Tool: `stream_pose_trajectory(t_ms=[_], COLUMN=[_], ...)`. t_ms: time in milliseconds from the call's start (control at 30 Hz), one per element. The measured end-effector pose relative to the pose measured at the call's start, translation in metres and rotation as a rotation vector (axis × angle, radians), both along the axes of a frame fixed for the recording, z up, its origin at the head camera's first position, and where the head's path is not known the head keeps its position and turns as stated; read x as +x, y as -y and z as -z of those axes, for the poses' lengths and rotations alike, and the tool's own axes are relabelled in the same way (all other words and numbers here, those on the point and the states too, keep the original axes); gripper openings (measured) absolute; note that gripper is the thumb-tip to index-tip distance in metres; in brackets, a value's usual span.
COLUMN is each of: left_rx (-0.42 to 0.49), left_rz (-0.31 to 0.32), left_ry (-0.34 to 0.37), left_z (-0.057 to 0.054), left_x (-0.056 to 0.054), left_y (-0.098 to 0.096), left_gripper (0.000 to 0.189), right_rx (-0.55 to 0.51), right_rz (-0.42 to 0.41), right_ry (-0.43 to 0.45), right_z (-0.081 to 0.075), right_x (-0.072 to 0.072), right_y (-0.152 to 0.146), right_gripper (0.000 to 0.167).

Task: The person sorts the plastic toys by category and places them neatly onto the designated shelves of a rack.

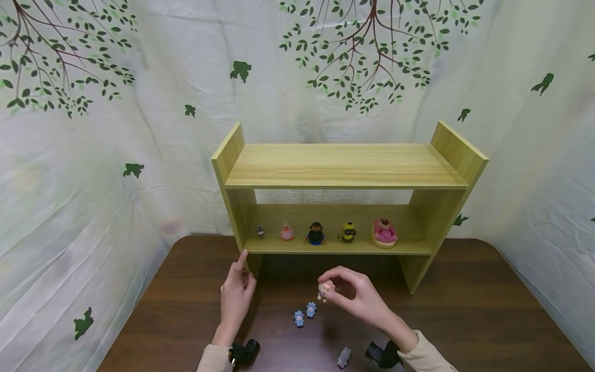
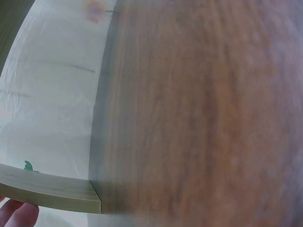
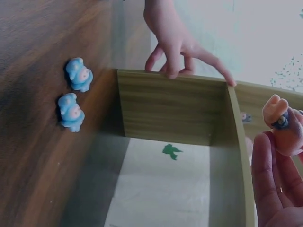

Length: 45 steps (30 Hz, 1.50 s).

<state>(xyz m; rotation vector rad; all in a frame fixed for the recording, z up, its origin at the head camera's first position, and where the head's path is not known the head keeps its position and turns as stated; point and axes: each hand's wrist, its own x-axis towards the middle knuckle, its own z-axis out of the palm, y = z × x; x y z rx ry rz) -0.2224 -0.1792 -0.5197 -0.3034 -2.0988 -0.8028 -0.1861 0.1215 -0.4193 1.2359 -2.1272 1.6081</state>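
Note:
My right hand (image 1: 364, 297) pinches a small pinkish toy figurine (image 1: 325, 290) between thumb and fingers, in front of the lower board of a wooden shelf (image 1: 344, 178). The right wrist view shows that figurine (image 3: 281, 118) at the right edge, partly cut off. My left hand (image 1: 236, 299) rests on the shelf's left side panel, its index finger stretched to the front corner of the lower board. Two blue figurines, one nearer (image 1: 299, 319) and one farther (image 1: 311, 309), stand on the table below the right hand. A greyish figurine (image 1: 344, 357) lies near the front.
Along the lower board stand a tiny grey figurine (image 1: 260, 232), a pink one (image 1: 287, 232), a dark-clothed one (image 1: 316, 234), a yellow-and-black one (image 1: 347, 232) and a pink bear-like one (image 1: 384, 232). The brown table (image 1: 483, 305) extends around the shelf; a leaf-patterned curtain (image 1: 195, 155) hangs behind.

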Motion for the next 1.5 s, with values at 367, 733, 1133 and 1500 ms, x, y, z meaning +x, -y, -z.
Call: stream_pose_trajectory(t_ms=[367, 733, 1133, 1500], left_rx=[-0.003, -0.001, -0.006, -0.005], left_rz=[0.0, -0.003, -0.009, -0.006], left_ry=[0.015, 0.004, -0.01, -0.016], left_z=[0.001, 0.0, -0.001, -0.002], left_x=[-0.001, 0.001, 0.001, 0.001], left_y=[0.001, 0.0, -0.001, -0.001], left_gripper=[0.079, 0.08, 0.083, 0.083], right_rx=[-0.022, -0.018, -0.06, -0.067], right_rz=[-0.021, 0.0, -0.032, -0.036], right_ry=[0.029, 0.009, -0.061, -0.084], right_z=[-0.005, -0.025, -0.068, -0.063], right_x=[-0.008, -0.011, 0.0, -0.021], right_y=[0.005, 0.009, 0.019, 0.018], right_gripper=[0.02, 0.025, 0.029, 0.026])
